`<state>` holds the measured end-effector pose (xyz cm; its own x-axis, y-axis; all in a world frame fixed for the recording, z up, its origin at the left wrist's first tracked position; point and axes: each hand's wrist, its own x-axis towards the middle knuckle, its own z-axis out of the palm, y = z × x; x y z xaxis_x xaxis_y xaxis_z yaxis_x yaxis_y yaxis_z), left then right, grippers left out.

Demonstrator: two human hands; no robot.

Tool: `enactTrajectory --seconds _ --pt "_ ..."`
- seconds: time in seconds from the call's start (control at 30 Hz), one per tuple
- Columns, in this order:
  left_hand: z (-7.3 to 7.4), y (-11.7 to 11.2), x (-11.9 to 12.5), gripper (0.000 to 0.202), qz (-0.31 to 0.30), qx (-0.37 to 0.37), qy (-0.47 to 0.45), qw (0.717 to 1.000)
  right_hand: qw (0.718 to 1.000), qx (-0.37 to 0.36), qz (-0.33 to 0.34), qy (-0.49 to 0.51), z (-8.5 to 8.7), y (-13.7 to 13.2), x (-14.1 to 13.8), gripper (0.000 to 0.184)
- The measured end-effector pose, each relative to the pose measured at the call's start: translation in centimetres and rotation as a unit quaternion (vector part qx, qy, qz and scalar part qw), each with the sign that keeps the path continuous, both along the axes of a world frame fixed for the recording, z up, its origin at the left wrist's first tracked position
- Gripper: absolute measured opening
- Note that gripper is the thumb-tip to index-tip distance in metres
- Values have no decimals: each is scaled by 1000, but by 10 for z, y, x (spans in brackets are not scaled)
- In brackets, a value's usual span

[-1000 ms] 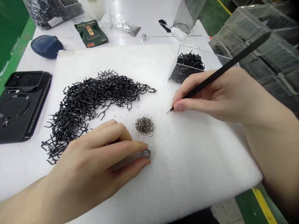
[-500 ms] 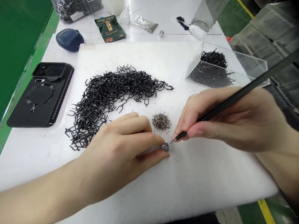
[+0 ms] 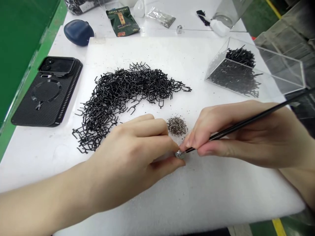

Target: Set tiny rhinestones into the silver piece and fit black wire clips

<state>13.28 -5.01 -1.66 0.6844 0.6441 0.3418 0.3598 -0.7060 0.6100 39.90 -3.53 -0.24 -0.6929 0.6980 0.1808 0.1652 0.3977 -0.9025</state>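
My left hand pinches a small clear block between thumb and forefinger, low on the white foam pad. My right hand grips a thin black pen-like tool like a pencil; its tip touches the block. A little heap of tiny silvery specks lies just above the two hands. A curved pile of black wire clips spreads across the pad to the upper left of my left hand.
A clear box holding more black clips stands at the right. A black phone lies left of the pad. A dark blue case, a green packet and a small bag of specks sit at the back.
My right hand has brought the tool down and left from the bare pad until its tip meets the block in my left hand. The view has shifted, so everything appears further right.
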Motion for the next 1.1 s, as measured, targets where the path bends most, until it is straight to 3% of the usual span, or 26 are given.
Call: enactTrajectory --seconds 0.2,0.4,0.6,0.87,1.03,1.1 --pt "-3 1 0 18 -3 2 5 1000 1000 -11 -11 2 -2 0 -1 7" --pt "1 -2 -2 14 8 -12 4 1000 996 21 -85 -21 3 7 4 10" --pt "12 -4 -4 8 12 -20 9 1000 993 63 -78 -69 4 7 7 9" --pt "4 -2 -4 10 11 -18 -5 1000 988 84 -99 -88 7 5 8 8" --pt "4 0 -3 7 12 -32 38 999 986 80 -98 -104 8 4 8 8" --pt "4 -1 -3 11 9 -12 -6 1000 988 70 -101 -97 8 3 8 8"
